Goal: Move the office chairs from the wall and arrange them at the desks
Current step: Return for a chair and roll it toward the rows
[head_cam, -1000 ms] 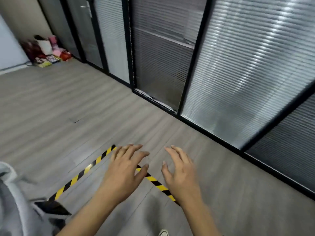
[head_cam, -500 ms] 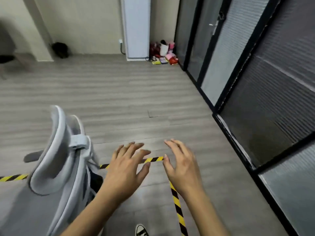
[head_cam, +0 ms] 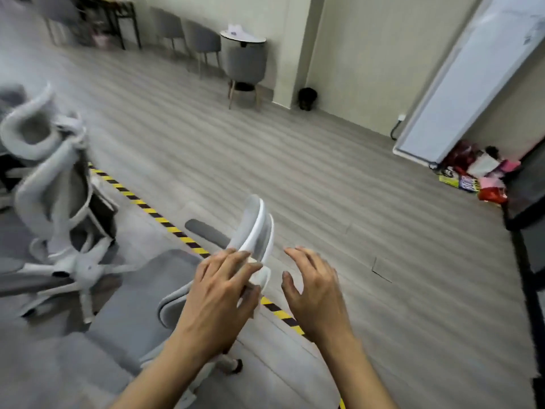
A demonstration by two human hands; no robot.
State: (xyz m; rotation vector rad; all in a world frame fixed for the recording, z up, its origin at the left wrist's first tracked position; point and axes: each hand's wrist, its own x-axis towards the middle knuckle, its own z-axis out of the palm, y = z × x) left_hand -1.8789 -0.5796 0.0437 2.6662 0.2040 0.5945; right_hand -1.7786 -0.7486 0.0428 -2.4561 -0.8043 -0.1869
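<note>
Chair white-framed, grey mesh apparently, headrest curved

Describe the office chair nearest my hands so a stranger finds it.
Follow the yellow-and-black striped floor tape toward the camera. The white-framed grey mesh office chair stands where it reaches the left hand. Its white twin sits far left, away from that hand.

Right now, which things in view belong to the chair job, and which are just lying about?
Job: near office chair, second office chair, left hand, right hand.
Lying about: snack packets, black bin, round table, striped floor tape.
</note>
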